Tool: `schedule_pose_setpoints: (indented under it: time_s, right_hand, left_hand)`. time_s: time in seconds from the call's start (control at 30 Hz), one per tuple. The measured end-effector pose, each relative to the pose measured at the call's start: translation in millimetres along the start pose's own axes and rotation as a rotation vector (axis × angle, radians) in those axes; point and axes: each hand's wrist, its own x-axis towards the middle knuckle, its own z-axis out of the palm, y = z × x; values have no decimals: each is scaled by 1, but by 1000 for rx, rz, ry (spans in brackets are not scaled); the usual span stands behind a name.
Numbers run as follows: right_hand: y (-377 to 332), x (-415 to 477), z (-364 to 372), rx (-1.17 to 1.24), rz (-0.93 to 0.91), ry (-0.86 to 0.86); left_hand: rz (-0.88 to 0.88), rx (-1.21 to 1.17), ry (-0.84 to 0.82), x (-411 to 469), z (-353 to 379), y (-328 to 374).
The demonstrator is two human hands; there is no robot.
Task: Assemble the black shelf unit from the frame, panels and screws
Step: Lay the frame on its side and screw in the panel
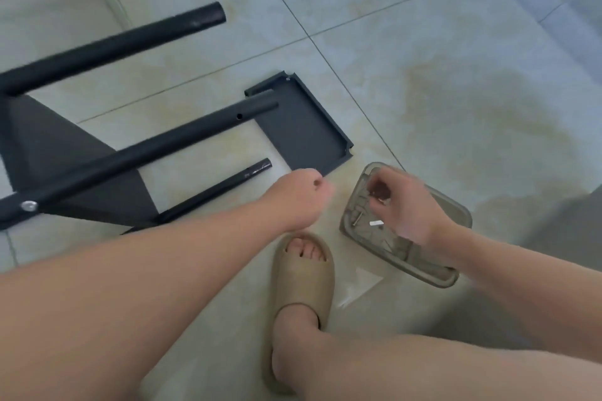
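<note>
So far: the black frame [156, 146] lies on its side at the left of the floor [423, 75]; one dark panel [42, 146] looks already fitted between its tubes, with a silver bolt head [29, 205] showing at the joint; I'd call it an early stage.
Still to do: a loose panel [303, 130] lies flat on the floor, under the end of a frame tube that has an empty hole in it; a thinner tube [221, 189] lies just nearer the person; both seem to be waiting for their fixings.
Screws: a few screws [356, 217] and a small white piece [376, 222] sit in a clear plastic container [456, 205] on the floor, just right of the loose panel's near corner.
Right hand: the right hand [407, 205] reaches into the container's far end, fingertips bunched together; it is blurred, so I cannot tell whether they have a screw.
Left hand: the left hand [298, 197] hovers in a closed fist between the thin tube and the container; what it holds, if anything, is hidden.
Nearby: a foot in a beige slipper [303, 280] is planted just below both hands.
</note>
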Motion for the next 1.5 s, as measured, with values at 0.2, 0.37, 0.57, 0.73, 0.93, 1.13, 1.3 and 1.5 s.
schedule_pose_setpoints:
  time_s: [0.2, 0.37, 0.57, 0.73, 0.93, 1.13, 1.3, 1.5]
  right_hand:
    - [-148, 23, -56, 124, -197, 54]
    - [-262, 16, -72, 60, -393, -24]
    - [-357, -1, -49, 87, -555, -100]
    - [-405, 2, -10, 51, -636, -156]
    - [-415, 30, 25, 72, -521, -125]
    - [-390, 67, 54, -114, -396, -315]
    - [-372, 93, 75, -340, -505, -435]
    - [-358, 120, 82, -333, -644, -446]
  left_hand:
    - [-230, -586, 154, -67, -90, 19]
    - [-294, -939, 243, -148, -158, -12]
    - [-281, -1171, 174, -216, -211, -61]
    - [-253, -1238, 94, -236, -233, -96]
    - [-450, -1175, 176, -225, -254, -153]
    - [-485, -991, 291, -199, -273, -203]
    - [-381, -699, 301, -164, -269, -222]
    - [-199, -722, 62, -127, -251, -221]
